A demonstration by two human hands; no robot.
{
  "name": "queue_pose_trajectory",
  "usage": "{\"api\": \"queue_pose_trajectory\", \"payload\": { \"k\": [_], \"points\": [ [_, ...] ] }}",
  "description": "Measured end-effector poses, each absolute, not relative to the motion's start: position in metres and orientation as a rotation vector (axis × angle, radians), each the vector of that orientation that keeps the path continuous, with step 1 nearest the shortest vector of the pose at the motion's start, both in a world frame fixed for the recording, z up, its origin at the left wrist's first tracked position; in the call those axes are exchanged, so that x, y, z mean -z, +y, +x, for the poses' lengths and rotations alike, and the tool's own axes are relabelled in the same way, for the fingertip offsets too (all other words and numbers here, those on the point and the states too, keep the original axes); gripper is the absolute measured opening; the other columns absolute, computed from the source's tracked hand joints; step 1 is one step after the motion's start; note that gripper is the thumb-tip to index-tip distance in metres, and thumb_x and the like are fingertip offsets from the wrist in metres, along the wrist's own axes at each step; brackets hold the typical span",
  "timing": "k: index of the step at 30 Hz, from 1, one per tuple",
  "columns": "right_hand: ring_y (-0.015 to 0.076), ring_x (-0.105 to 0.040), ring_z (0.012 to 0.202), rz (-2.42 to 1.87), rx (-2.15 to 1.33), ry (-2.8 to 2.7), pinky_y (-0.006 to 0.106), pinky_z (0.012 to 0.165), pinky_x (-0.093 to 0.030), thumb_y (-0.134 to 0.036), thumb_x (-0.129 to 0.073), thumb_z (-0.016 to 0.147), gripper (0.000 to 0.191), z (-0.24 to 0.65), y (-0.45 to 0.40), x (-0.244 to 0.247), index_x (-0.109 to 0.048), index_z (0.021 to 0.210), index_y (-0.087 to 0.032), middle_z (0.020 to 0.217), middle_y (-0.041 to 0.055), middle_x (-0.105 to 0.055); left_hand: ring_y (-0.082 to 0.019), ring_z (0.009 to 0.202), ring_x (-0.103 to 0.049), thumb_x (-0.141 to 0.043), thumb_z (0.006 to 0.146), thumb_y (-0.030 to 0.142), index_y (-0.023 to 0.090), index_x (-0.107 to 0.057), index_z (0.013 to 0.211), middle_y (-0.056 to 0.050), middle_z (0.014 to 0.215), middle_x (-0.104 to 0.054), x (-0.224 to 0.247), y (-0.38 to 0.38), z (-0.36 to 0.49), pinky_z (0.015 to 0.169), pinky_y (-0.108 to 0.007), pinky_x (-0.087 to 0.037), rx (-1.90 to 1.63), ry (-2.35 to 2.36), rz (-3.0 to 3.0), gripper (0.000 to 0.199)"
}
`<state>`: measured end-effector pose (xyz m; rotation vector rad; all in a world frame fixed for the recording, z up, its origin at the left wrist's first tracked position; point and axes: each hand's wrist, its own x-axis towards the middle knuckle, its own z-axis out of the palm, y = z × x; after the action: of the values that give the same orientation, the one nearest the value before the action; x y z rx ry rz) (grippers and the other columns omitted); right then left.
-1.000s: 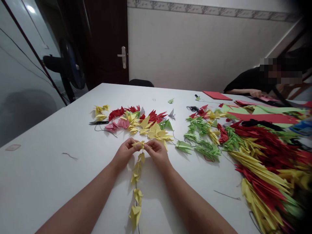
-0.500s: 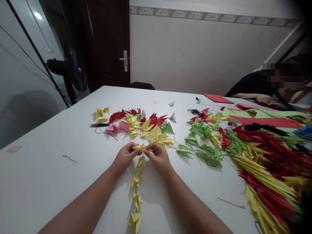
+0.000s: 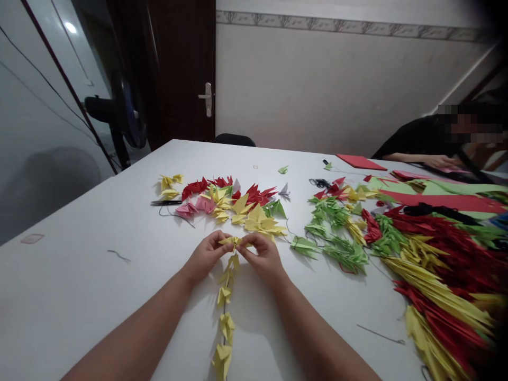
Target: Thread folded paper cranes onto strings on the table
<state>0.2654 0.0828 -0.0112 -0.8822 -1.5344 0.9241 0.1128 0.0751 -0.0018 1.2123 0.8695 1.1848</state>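
Between my two hands is a yellow paper crane (image 3: 235, 242), its wings spread to either side. My left hand (image 3: 208, 255) pinches it from the left, and my right hand (image 3: 262, 257) pinches it from the right. Below it a dark string (image 3: 225, 307) runs toward me, carrying several more yellow paper cranes (image 3: 227, 327) spaced along it. Just beyond my hands lies a loose cluster of yellow, red, pink and green folded cranes (image 3: 254, 203). Part of the held crane is hidden by my fingertips.
Black scissors (image 3: 165, 202) lie left of the cluster. On the right are green cranes (image 3: 345, 254) and a large heap of red and yellow cranes (image 3: 432, 254). Thread pieces (image 3: 119, 256) lie on the white table (image 3: 99, 296). A person in black (image 3: 416, 138) sits at the far right.
The whole view has shifted slightly, so things appear a little further right. Both hands keep their pinch on the yellow crane, with hardly any change in the fingers.
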Motion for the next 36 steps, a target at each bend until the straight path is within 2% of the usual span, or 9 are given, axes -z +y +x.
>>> {"api": "queue_pose_trajectory", "payload": {
  "k": [12,21,25,31,36],
  "points": [
    [0.0118,-0.052,0.061,-0.791,-1.122,-1.457,0.027,0.062,-0.044,-0.028,-0.068,0.063,0.016,0.2651,0.0859,0.0111,-0.054,0.063,-0.019,0.063,-0.0011,-0.055,-0.014,0.078,-0.05,-0.067,0.066,0.038,0.017,-0.043,0.06,0.0,0.079,-0.054,-0.0003,0.0741,0.1106,0.076,-0.028,-0.039,-1.152,0.9,1.329,0.032],
    [0.0126,-0.051,0.065,-0.826,-1.138,-1.395,0.027,0.063,-0.043,-0.038,-0.068,0.064,0.023,0.2642,0.0838,0.0107,-0.055,0.067,-0.019,0.067,-0.0003,-0.054,-0.013,0.073,-0.047,-0.066,0.067,0.039,0.017,-0.041,0.06,0.0,0.076,-0.049,-0.0023,0.072,0.1137,0.07,-0.025,-0.039,-1.165,0.92,1.369,0.034],
    [0.011,-0.048,0.062,-0.856,-1.163,-1.349,0.024,0.059,-0.041,-0.04,-0.069,0.063,0.027,0.2636,0.0837,0.0108,-0.052,0.069,-0.02,0.066,-0.0023,-0.05,-0.013,0.073,-0.047,-0.065,0.068,0.039,0.017,-0.041,0.06,0.0,0.076,-0.049,-0.0022,0.0715,0.1137,0.07,-0.025,-0.039,-1.155,0.929,1.385,0.033],
    [0.0103,-0.042,0.057,-0.928,-1.193,-1.524,0.023,0.052,-0.035,-0.05,-0.059,0.069,0.033,0.2654,0.0853,0.0116,-0.051,0.064,-0.019,0.06,-0.0027,-0.047,-0.013,0.076,-0.049,-0.065,0.068,0.037,0.017,-0.044,0.064,0.0,0.078,-0.051,0.0014,0.0723,0.1122,0.071,-0.025,-0.039,-1.15,0.907,1.336,0.029],
    [0.0104,-0.044,0.057,-0.915,-1.148,-1.568,0.023,0.054,-0.035,-0.048,-0.057,0.072,0.031,0.2646,0.0849,0.0116,-0.051,0.064,-0.018,0.061,-0.0022,-0.049,-0.012,0.07,-0.049,-0.062,0.071,0.035,0.017,-0.042,0.06,0.001,0.072,-0.052,0.0039,0.0747,0.1128,0.071,-0.025,-0.039,-1.187,0.936,1.332,0.029]
  ]
}}
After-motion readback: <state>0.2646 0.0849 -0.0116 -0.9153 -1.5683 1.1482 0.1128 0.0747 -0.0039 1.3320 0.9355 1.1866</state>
